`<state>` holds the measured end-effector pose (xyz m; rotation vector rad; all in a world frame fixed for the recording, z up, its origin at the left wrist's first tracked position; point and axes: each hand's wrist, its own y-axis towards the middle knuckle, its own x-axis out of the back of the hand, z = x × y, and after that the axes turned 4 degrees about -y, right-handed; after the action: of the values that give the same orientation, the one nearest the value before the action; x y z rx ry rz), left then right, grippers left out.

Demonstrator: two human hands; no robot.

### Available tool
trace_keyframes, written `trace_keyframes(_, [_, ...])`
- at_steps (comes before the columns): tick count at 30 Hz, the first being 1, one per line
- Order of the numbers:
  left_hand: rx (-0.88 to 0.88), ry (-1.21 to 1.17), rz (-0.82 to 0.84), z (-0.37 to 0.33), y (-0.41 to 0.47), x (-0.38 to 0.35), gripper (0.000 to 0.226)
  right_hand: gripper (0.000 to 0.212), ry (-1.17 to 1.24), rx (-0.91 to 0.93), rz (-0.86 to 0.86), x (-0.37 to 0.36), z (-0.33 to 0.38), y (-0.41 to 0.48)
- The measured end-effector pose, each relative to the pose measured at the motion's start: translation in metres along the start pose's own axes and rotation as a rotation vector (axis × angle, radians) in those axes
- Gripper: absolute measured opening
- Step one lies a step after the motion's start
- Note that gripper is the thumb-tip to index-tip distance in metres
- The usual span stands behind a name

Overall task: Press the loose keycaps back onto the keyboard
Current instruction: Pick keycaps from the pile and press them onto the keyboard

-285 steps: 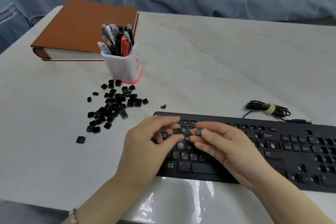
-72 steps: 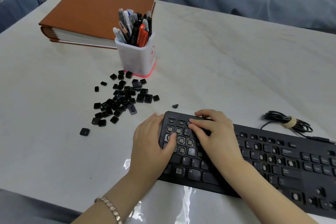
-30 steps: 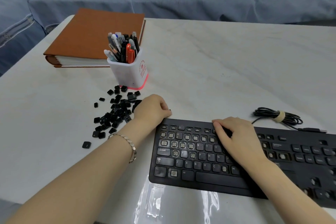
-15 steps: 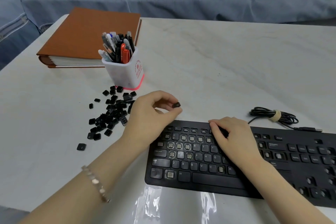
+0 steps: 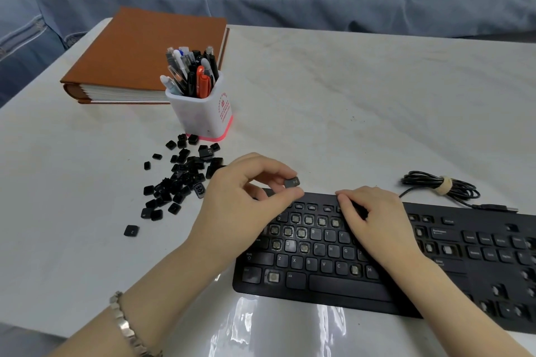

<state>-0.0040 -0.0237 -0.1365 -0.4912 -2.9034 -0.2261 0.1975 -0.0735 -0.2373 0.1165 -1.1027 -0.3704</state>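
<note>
The small black keycap, its faint white legend facing up, is pinched by the left hand just above the far edge of the black keyboard. The keyboard runs left to right and has bare sockets on its left half. The right hand rests relaxed on the upper rows, grasping nothing. A white cup holds pens, with loose keycaps heaped beside it
</note>
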Motion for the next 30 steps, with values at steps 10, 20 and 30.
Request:
trace_keyframes(10, [0.134, 0.177, 0.033, 0.026, -0.003, 0.009, 0.029, 0.045, 0.003, -0.029, 0.019, 0.001, 0.003, 0.000])
trace_keyframes(20, [0.410, 0.020, -0.054, 0.041, -0.009, 0.021, 0.018, 0.046, -0.013, -0.052, 0.060, 0.006, 0.006, 0.001])
trace_keyframes(30, [0.479, -0.143, -0.059, 0.040, -0.006, 0.008, 0.009, 0.018, 0.081, -0.076, 0.043, 0.012, 0.015, 0.000])
